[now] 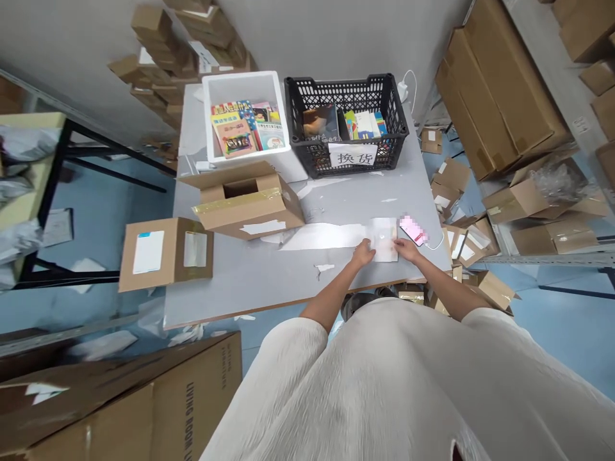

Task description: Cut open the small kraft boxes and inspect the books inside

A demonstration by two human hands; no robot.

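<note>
Both my hands rest on a white paper slip (pixel 384 238) lying on the grey table (pixel 269 275). My left hand (pixel 362 254) pinches the slip's near left corner. On the slip's right edge lies my right hand (pixel 406 248), fingers curled against the paper. A pink phone (pixel 413 230) with a white cable lies just beyond my right hand.
An open cardboard box (pixel 247 202) sits mid-table, and another box (pixel 166 251) overhangs the left edge. At the back stand a white bin of books (pixel 246 115) and a black crate (pixel 346 125) with a label. Cardboard boxes (pixel 500 96) crowd the floor and shelves.
</note>
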